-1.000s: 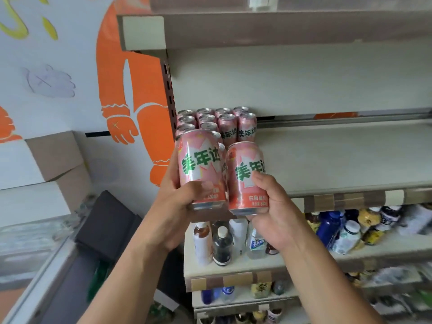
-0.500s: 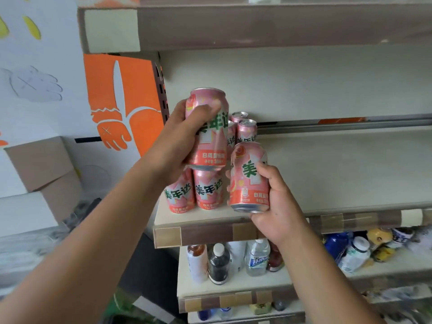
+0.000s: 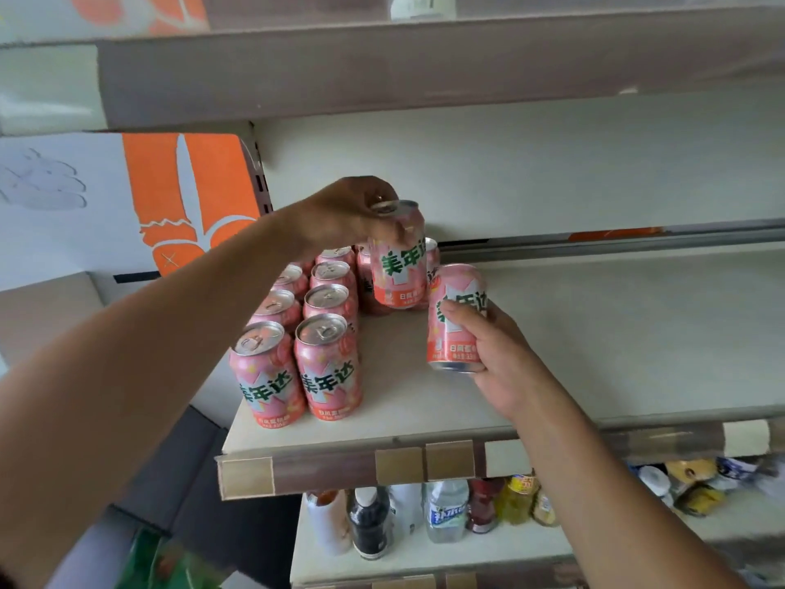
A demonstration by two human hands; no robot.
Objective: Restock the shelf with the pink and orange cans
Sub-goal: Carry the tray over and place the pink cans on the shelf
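Left hand (image 3: 344,210) shifted atop glossy pink can (image 3: 399,269), right hand (image 3: 497,359) grips second can (image 3: 456,316)

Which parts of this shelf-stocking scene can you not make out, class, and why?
Head view, rear cans: count hidden by the left hand and its pink can.
Head view, white container on top shelf: cut off by the top edge.
Head view, lower-shelf bottles at right: blurred, some behind the right forearm.
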